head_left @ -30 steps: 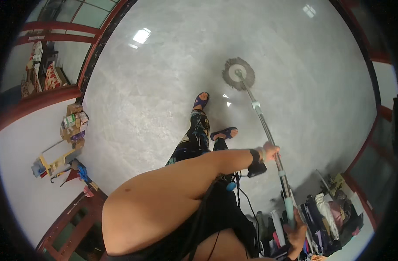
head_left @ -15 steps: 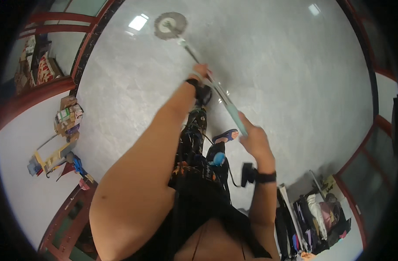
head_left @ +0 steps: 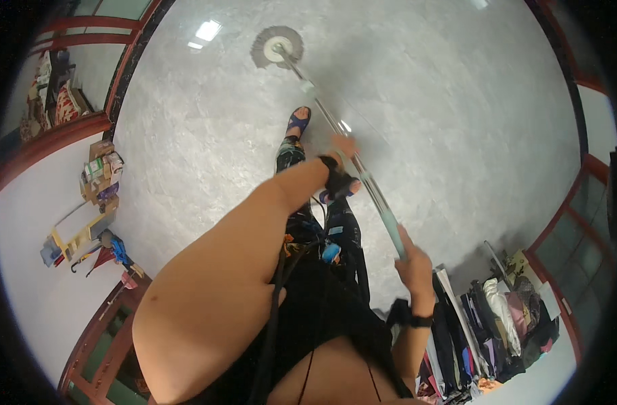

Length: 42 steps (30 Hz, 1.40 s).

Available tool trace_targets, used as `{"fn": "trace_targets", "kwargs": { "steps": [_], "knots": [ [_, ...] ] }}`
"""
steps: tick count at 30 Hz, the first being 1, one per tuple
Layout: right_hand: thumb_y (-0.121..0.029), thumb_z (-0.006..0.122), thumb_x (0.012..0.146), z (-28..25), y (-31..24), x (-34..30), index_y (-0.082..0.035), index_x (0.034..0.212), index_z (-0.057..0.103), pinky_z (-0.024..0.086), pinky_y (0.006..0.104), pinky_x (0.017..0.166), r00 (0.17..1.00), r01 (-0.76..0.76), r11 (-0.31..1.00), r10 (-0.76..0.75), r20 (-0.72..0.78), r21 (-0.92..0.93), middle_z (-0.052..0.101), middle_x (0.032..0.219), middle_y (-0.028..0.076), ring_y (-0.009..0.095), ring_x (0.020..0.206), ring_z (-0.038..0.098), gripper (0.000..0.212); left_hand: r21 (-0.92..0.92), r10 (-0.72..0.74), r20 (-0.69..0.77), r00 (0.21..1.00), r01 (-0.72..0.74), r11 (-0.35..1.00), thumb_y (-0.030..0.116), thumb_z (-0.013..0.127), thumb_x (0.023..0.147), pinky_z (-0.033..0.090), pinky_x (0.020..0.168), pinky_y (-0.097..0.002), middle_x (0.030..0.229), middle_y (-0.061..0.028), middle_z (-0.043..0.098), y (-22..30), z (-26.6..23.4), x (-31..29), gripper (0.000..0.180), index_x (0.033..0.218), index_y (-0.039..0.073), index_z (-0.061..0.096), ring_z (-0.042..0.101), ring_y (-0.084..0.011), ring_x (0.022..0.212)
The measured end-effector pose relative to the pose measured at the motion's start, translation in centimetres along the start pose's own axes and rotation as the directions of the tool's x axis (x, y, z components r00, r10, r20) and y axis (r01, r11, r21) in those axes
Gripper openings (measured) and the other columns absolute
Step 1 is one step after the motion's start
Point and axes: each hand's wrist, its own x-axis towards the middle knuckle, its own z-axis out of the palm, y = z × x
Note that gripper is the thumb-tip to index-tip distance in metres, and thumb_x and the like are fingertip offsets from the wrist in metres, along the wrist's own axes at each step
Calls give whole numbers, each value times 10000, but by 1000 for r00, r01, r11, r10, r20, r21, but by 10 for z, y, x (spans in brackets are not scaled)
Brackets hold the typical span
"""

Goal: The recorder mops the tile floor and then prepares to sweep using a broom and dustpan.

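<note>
Since the frame half a second ago, your two hands have shifted down and to the right in the frame, and the mop's round head has slid slightly the same way. You hold a round floor mop with a silver metal pole [head_left: 327, 116], its long axis running on a diagonal from the upper left of centre to the lower right of centre. The grey-fringed mop head with a white central disc [head_left: 277, 47] is the far end, pointing to the top of the frame and lying on the glossy grey marbled floor [head_left: 457, 135]. The pale green grip [head_left: 391, 229] forms the near end. Your left hand [head_left: 344, 145] is clamped around the middle of the pole, though blur hides the single fingers. Your right hand [head_left: 415, 266] is closed around the green grip, its fingers wrapped on it. Black straps circle both your wrists, and your left foot, in a dark blue sandal [head_left: 300, 120], stands below the mop head. At the left of the frame, brown cardboard boxes [head_left: 102, 177] stand stacked by the wall, a green-and-white package and a purple packet among them; you cannot see what the boxes hold. At the lower right, a row of dark, white and pink clothes [head_left: 501, 310] is bunched together.
</note>
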Motion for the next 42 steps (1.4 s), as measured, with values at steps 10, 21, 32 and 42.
{"fn": "trace_targets", "kwargs": {
  "steps": [10, 21, 32, 42],
  "knots": [
    [98, 595, 618, -45, 91, -255, -23, 1300, 485, 437, 287, 893, 946, -310, 878, 322, 29, 364, 608, 1157, 179, 214, 1039, 594, 701, -784, 236, 236, 943, 41, 620, 371, 653, 766, 491, 640, -478, 817, -171, 673, 273, 217, -126, 373, 976, 63, 647, 659, -353, 759],
    [50, 640, 623, -84, 40, -182, -83, 1311, 498, 462, 274, 833, 975, -217, 935, 223, 9, 281, 601, 1196, 176, 156, 1008, 597, 715, -682, -59, 660, 749, 563, -467, 36, 646, 775, 565, 550, -414, 700, -110, 502, 225, -10, -106, 206, 751, -10, 447, 638, -281, 681],
    [12, 654, 648, -28, -122, 69, -216, 1366, 411, 494, 416, 748, 999, -5, 989, -1, 42, 144, 617, 967, 224, 399, 888, 601, 791, -889, -159, 8, 987, 80, 451, 97, 570, 843, 515, 505, -419, 713, -124, 573, -103, -81, 11, 157, 798, -46, 523, 605, -281, 575],
    [-36, 602, 688, 33, -196, 140, -200, 1384, 376, 486, 452, 686, 990, 139, 990, -138, 8, -12, 614, 782, 208, 370, 759, 606, 750, -891, -581, 402, 707, 449, -69, 231, 409, 905, 509, 507, -437, 656, -147, 609, -213, -127, 37, 282, 830, -3, 546, 615, -290, 577]
  ]
}}
